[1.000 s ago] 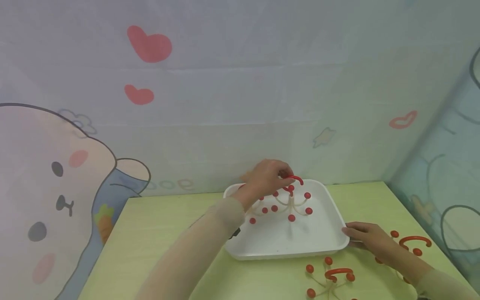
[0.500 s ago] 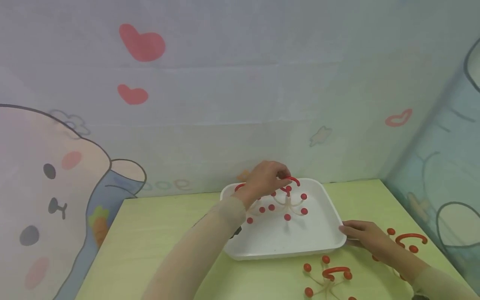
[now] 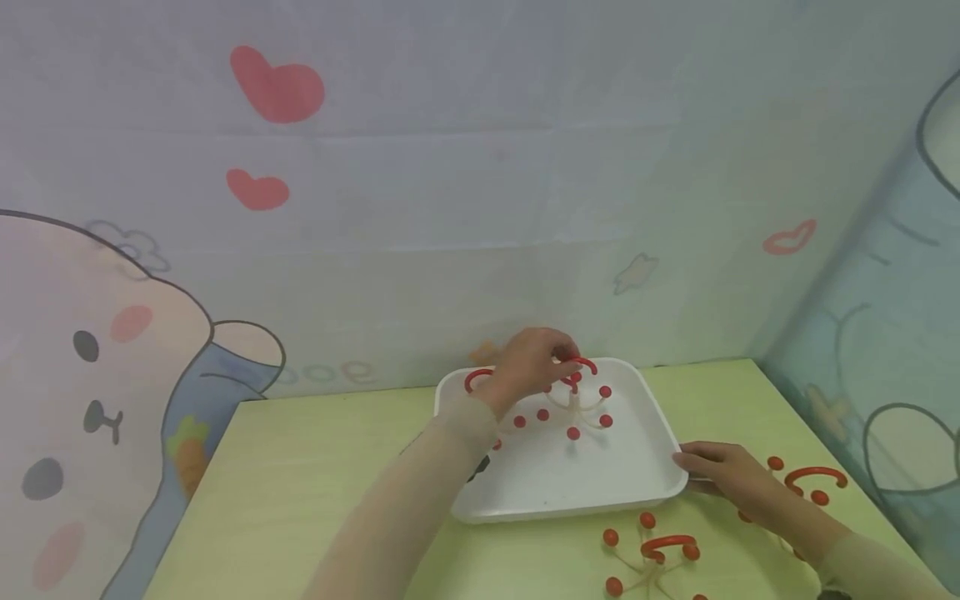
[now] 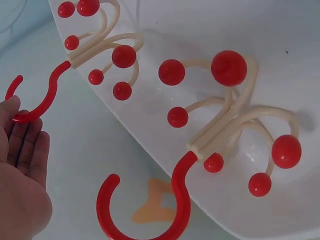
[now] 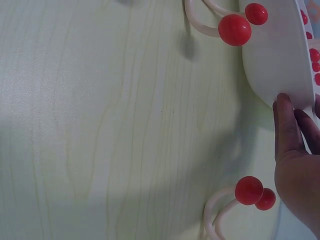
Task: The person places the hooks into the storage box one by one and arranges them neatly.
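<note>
My left hand [image 3: 534, 358] pinches the red hook handle of a claw-like tool [image 3: 574, 406] between thumb and fingers. It looks like a head massager, with curved cream prongs tipped by red balls, and stands in the far part of the white tray [image 3: 577, 483]. In the left wrist view a second such massager [image 4: 220, 130] lies nearer the camera, its red hook reaching past the tray edge; in the head view my left forearm partly covers it. My right hand [image 3: 723, 471] grips the tray's right side, thumb at the rim and fingers against the outer wall [image 5: 275, 60].
Two more ball-tipped massagers are on the pale green table [image 3: 315, 467]: one in front of the tray [image 3: 651, 562], another at the right [image 3: 816, 477], partly behind my right forearm. A printed cloth [image 3: 420, 183] rises along the table's back edge.
The whole head view shifts slightly left. Both hands keep their holds, on the massager's hook and the tray's side; the left hand sits very slightly lower.
</note>
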### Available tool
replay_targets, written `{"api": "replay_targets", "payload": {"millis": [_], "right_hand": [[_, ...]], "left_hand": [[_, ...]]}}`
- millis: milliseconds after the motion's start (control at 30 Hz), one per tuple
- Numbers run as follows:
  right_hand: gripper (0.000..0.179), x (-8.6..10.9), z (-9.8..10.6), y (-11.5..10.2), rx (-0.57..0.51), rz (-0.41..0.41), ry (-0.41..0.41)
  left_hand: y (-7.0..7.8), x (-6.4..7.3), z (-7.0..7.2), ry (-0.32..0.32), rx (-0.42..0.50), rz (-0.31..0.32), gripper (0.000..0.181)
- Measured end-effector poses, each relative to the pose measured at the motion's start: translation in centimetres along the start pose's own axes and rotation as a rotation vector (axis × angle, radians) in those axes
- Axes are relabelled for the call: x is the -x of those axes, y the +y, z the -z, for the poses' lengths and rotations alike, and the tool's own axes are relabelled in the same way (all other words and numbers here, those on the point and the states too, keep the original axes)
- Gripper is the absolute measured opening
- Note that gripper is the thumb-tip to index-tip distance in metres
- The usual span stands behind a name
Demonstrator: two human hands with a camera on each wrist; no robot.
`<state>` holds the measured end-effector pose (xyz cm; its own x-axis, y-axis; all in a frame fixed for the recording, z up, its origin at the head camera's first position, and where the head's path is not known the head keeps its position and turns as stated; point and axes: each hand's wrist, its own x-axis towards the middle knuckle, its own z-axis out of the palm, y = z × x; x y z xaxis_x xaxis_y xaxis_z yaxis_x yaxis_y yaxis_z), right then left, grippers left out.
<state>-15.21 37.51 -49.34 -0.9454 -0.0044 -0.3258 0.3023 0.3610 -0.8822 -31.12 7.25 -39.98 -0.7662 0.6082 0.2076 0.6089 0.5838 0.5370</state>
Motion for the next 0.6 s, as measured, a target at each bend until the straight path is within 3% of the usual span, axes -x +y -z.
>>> {"api": "replay_targets", "payload": {"millis": [133,367,600], "right_hand": [[0.059,-0.2,0.0,0.1,-0.008,-0.001,0.009],[0.055,-0.3,-0.1,0.6,-0.031,0.031,-0.002],[0.055,-0.2,-0.1,0.5,-0.031,0.039,0.0]], "left_hand": [[-0.3,-0.2,-0.4,-0.005,-0.006,-0.018,0.012],[-0.6,-0.5,-1.0,-0.015,-0.101,-0.063,0.014],[-0.5,-0.8,-1.4,-0.026,-0.119,-0.066,0.017]]}}
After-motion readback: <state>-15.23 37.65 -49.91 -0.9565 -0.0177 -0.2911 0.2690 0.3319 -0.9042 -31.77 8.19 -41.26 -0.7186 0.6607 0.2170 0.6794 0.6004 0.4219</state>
